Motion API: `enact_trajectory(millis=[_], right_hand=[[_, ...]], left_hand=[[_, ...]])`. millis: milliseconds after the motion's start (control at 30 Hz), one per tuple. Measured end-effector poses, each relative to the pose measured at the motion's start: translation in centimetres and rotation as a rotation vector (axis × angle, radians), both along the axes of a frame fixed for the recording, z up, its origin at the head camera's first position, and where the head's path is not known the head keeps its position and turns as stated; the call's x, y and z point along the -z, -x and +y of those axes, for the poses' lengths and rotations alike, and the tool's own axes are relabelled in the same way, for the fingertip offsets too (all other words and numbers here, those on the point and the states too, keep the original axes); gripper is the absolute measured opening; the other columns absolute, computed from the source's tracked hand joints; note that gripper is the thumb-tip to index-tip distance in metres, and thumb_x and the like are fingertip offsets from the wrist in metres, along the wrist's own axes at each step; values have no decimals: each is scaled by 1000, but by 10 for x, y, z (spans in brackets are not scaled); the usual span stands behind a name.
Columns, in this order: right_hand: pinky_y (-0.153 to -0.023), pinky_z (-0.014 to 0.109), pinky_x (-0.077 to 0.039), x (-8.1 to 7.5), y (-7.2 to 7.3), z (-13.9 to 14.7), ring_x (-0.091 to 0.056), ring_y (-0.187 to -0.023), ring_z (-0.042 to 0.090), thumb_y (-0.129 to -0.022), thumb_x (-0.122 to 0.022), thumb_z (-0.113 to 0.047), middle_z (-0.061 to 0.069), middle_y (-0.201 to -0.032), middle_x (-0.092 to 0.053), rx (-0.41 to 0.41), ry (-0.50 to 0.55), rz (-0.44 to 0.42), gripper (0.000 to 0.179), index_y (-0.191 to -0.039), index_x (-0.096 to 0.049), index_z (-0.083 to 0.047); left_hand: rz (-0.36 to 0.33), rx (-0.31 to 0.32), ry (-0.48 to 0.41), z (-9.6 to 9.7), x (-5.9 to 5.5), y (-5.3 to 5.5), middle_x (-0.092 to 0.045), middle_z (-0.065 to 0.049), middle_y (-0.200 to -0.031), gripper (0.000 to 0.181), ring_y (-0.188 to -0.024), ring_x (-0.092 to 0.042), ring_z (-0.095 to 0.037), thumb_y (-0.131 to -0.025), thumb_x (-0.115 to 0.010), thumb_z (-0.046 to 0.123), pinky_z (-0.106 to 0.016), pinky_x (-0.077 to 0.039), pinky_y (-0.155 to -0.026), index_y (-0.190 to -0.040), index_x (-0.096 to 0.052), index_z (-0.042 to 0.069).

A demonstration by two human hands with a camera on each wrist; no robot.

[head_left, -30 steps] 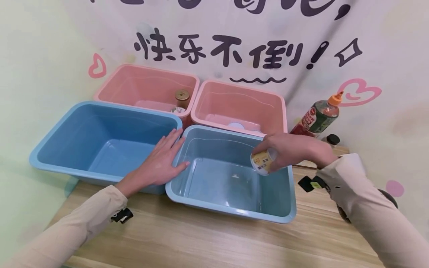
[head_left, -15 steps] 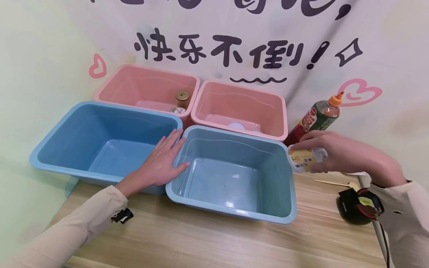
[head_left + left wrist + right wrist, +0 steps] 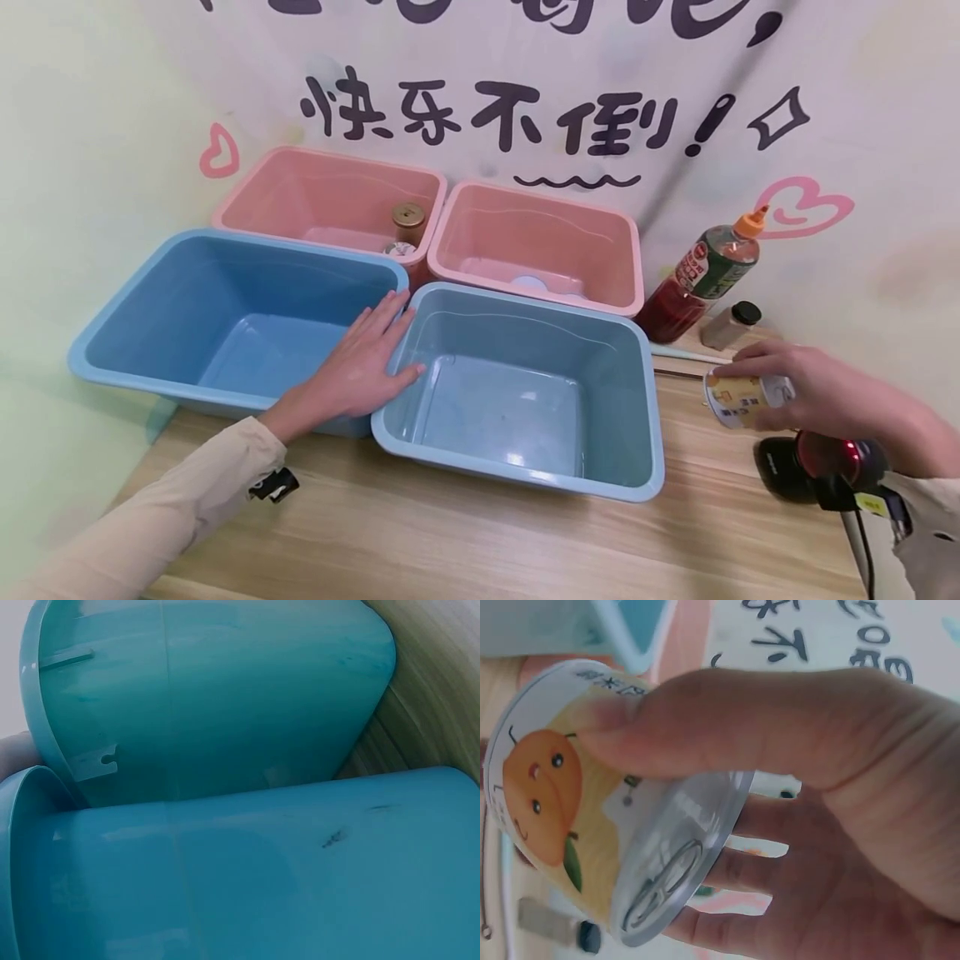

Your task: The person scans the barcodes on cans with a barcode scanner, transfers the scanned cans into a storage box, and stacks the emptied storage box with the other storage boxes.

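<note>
My right hand (image 3: 840, 396) grips a small tin can (image 3: 735, 400) above the table, to the right of the near right blue bin (image 3: 517, 479). In the right wrist view the can (image 3: 592, 795) lies tilted, its pull-tab end toward the palm. A smiling orange is printed on its label, and the thumb presses on its side. My left hand (image 3: 360, 367) rests with straight fingers where the rims of that bin and the darker blue bin (image 3: 172, 385) meet. Only a bit of this hand (image 3: 15, 754) shows in the left wrist view, beside the bins' outer walls.
Two pink bins (image 3: 547, 237) stand behind; the left one holds a gold-lidded jar (image 3: 408, 218) and another round-topped item. A sauce bottle (image 3: 705, 275), a small black-capped jar (image 3: 731, 325) and a black device with a red light (image 3: 787, 468) stand at the right.
My right hand has moved rightward with the can, from above the near right blue bin to beyond its right rim. The left hand has stayed in place.
</note>
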State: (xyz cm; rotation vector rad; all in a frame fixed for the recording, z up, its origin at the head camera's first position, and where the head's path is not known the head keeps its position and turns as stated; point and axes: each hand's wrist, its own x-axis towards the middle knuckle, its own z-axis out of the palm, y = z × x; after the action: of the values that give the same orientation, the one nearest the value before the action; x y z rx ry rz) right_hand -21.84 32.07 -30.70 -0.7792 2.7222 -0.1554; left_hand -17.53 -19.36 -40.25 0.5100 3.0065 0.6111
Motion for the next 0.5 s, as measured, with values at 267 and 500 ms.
enact_trajectory(millis=[267, 500], right_hand=[[-63, 23, -47, 30, -10, 31, -60, -97, 29, -66, -91, -19, 18, -121, -62, 12, 34, 22, 53, -117, -75, -14], [-69, 34, -49, 45, -13, 43, -61, -98, 35, -61, -92, -17, 20, -119, -63, 40, 36, 50, 56, -114, -75, -11]], left_hand=[[-2, 1, -1, 1, 1, 1, -10, -15, -169, 83, -157, -5, -34, -95, -62, 42, -58, -12, -124, -157, -25, 0], [3, -1, 5, 0, 2, 1, -10, -15, -169, 83, -157, -5, -35, -95, -61, 42, -58, -12, -124, -157, -25, 0]])
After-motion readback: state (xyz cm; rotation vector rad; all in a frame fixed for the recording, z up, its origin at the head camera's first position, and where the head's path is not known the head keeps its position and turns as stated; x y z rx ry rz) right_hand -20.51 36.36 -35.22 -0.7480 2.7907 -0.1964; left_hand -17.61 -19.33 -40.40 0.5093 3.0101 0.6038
